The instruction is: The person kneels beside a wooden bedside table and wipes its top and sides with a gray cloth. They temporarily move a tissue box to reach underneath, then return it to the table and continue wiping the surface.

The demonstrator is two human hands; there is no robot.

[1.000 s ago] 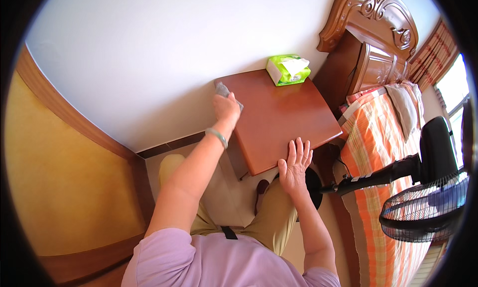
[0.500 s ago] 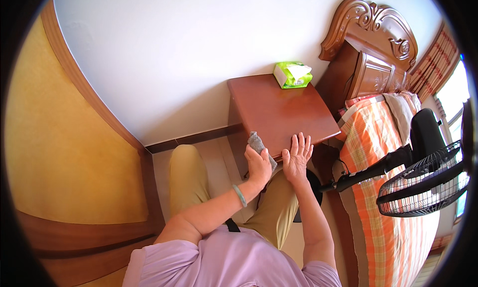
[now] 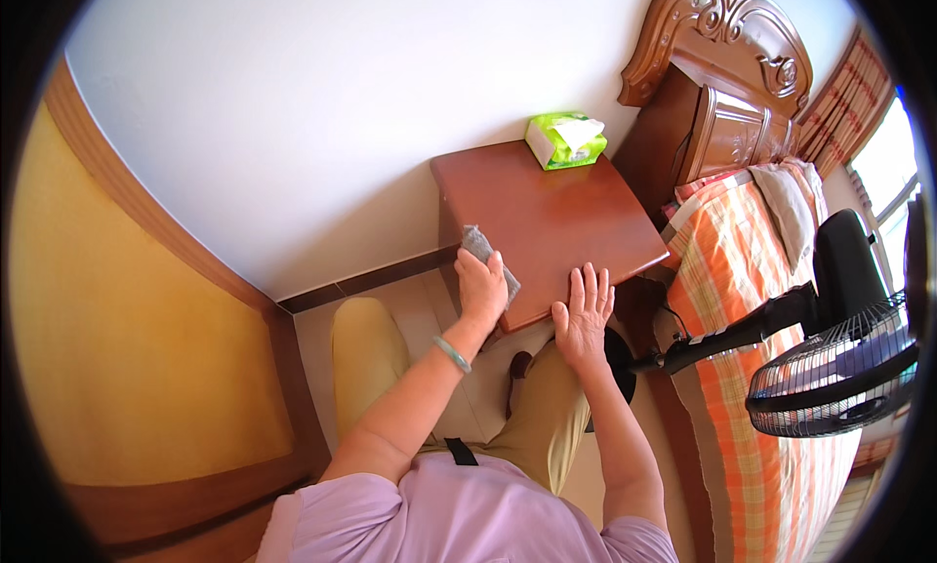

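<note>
The grey cloth (image 3: 480, 254) lies on the wooden worktop (image 3: 561, 217), at its left edge close to the near left corner. The left hand (image 3: 482, 288) presses down on it, fingers curled over the fabric and gripping it; part of the cloth shows beyond the fingertips toward the far side. A pale green bangle (image 3: 452, 354) sits on the left wrist.

The right hand (image 3: 583, 314) rests flat on the near edge of the worktop, fingers spread and extended, holding nothing. It sits just beside the left hand, the two not touching.

A green tissue pack (image 3: 564, 140) stands at the far edge of the worktop, near the far right corner, well apart from both hands. A white tissue protrudes from its top. The remaining surface of the worktop between the pack and the hands shows polished reddish-brown wood.

The worktop stands against a white wall (image 3: 322, 124), with a dark skirting strip at the floor. To its right stands a carved wooden headboard (image 3: 722, 56), and beside that a bed (image 3: 761, 290) covered in an orange checked sheet. A black standing fan (image 3: 830, 368) is positioned beside the bed, its grille toward the right rim of the view.

The person wears a lilac top and khaki trousers, with knees below the near edge of the worktop.
</note>
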